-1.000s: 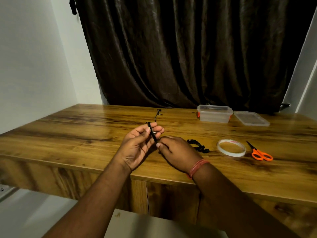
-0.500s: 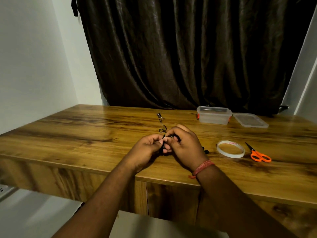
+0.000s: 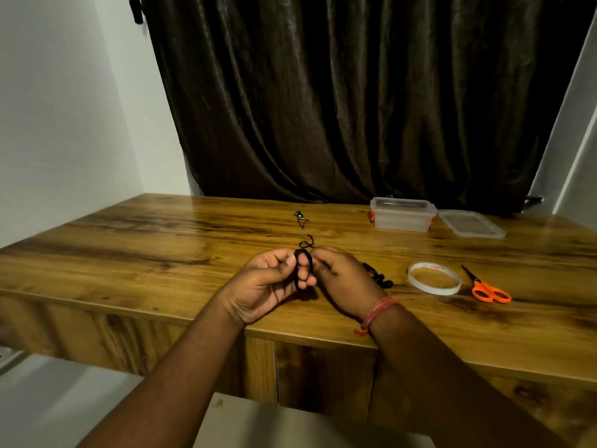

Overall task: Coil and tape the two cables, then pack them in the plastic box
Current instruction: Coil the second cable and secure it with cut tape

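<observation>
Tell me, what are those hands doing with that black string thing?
A person is winding a black cable into a small loop. The left hand holds the loop and the right hand feeds the cable round; its far end lies out on the table. A second cable, tape roll and scissors wait beside them. The plastic box stands open, lid beside it.

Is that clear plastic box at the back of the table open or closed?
Open. The plastic box has no cover on it; its lid lies flat on the table just to its right.
</observation>
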